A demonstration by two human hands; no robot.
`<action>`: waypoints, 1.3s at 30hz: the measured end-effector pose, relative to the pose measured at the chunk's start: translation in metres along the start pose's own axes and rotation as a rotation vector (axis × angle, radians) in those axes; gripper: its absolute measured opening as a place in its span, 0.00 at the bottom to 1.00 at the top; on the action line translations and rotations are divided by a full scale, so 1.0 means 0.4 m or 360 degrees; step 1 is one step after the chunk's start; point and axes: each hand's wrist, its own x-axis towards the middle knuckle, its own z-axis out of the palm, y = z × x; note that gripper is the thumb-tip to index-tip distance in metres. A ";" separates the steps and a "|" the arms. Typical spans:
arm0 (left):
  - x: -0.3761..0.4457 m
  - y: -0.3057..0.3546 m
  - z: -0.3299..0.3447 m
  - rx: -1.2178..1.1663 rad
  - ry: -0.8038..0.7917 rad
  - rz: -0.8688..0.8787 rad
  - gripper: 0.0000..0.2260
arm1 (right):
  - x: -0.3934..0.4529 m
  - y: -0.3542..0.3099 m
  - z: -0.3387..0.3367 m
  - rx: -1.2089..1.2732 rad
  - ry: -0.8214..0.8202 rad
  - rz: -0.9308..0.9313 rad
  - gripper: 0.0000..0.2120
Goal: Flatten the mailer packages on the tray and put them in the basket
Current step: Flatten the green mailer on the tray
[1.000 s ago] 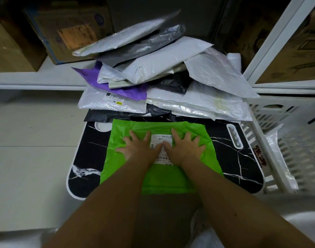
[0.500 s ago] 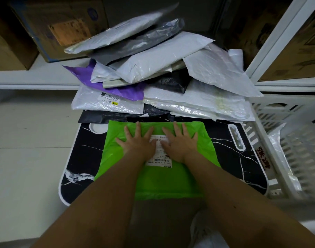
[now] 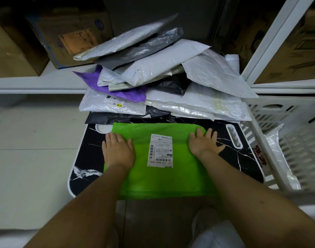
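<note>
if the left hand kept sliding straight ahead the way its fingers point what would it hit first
Probably the black mailer at the bottom front of the pile. The left hand lies flat on the green mailer's left edge, fingers pointing away over the tray. Only a short strip of tray separates them, though depth is hard to judge.

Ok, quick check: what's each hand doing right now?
Left hand: open, flat, pressing on the left side of the green mailer.
Right hand: open, fingers spread, pressing on the mailer's right edge.
</note>
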 end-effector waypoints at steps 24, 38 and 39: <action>-0.209 0.077 0.058 -0.0131 -0.0079 0.0061 0.28 | -0.253 0.047 0.163 -0.0093 0.0383 -0.0445 0.31; -0.151 -0.033 0.006 -0.0360 -0.0348 -0.0450 0.30 | -0.186 0.114 0.088 -0.0016 0.0039 -0.0252 0.27; -0.146 -0.037 -0.005 -0.0436 -0.0305 -0.0508 0.31 | -0.183 0.110 0.077 0.0012 0.0043 -0.0243 0.26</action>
